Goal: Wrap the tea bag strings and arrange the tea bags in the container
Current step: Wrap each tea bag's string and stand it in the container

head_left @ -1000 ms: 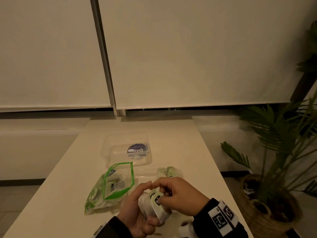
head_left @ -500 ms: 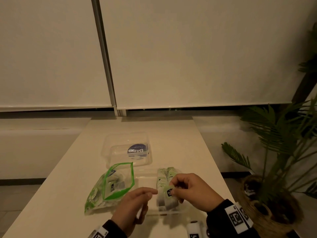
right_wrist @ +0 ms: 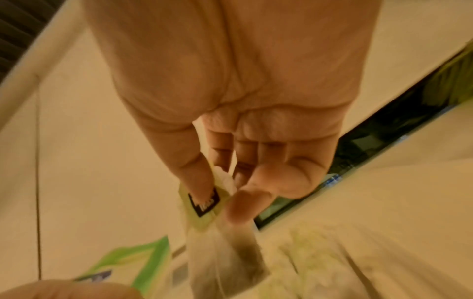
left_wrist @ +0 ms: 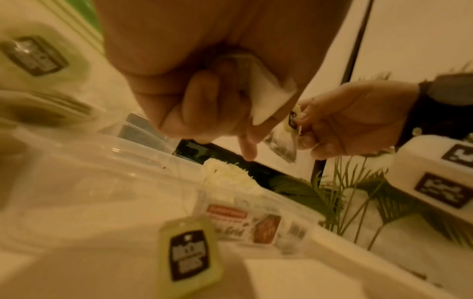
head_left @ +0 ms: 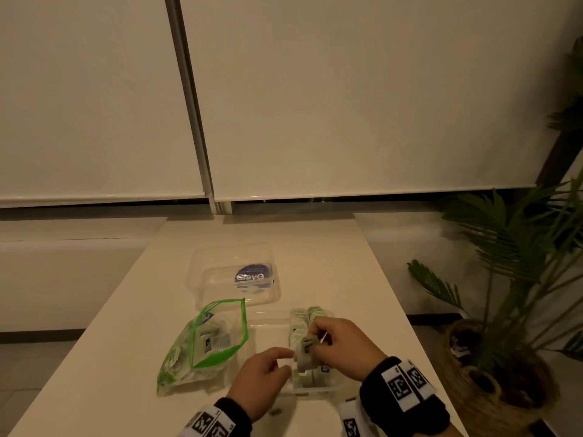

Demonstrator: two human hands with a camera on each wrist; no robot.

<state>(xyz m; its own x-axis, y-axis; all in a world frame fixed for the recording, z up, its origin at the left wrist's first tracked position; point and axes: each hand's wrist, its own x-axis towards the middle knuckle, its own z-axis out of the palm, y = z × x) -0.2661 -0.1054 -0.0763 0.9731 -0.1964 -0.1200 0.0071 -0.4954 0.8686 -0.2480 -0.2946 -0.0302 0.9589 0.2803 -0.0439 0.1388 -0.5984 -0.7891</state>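
My right hand pinches a wrapped tea bag by its green tag, just above the near end of the clear container. A row of green-tagged tea bags stands along the container's right side. In the right wrist view my thumb and forefinger press the tag against the bag. My left hand sits just left of that bag. The left wrist view shows its fingers curled round a second white tea bag, whose tag dangles on a string.
A green-edged zip bag with more tea bags lies left of the container. Behind it is a clear lid with a blue label. A potted palm stands off the table's right edge.
The hands have come apart. My right hand has carried the wrapped tea bag forward and down over the container. The left hand has followed and stopped just left of it.
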